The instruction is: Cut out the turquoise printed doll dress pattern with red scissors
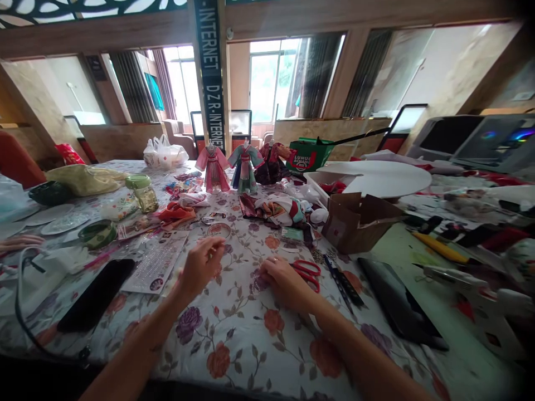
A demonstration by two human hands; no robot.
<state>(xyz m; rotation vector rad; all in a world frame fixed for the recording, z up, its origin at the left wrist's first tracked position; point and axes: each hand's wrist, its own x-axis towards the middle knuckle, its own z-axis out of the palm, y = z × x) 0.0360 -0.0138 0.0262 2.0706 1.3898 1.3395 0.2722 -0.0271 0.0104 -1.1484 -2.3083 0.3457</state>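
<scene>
My left hand [204, 260] hovers over the floral tablecloth [234, 356], fingers loosely bent and nothing visible in them. Just beyond its fingertips lies a clear ring like a tape roll [219, 230]. A sheet of small stick-on gems [156, 264] is to its left. My right hand [281, 277] rests low on the cloth, its fingers bent together at a small, see-through, glinting bit I cannot make out. Red-handled scissors [308, 273] lie right beside that hand, partly behind it. Three small dressed figures, one in a pink robe [212, 170], stand farther back.
A black phone [97, 295] lies at left, a dark tablet [401, 301] at right. Pens [340, 281] lie beside the scissors. An opened cardboard box [355, 223], fabric scraps [178, 213] and a green-lidded jar [142, 192] stand around. Another person's hand [20, 243] shows at far left.
</scene>
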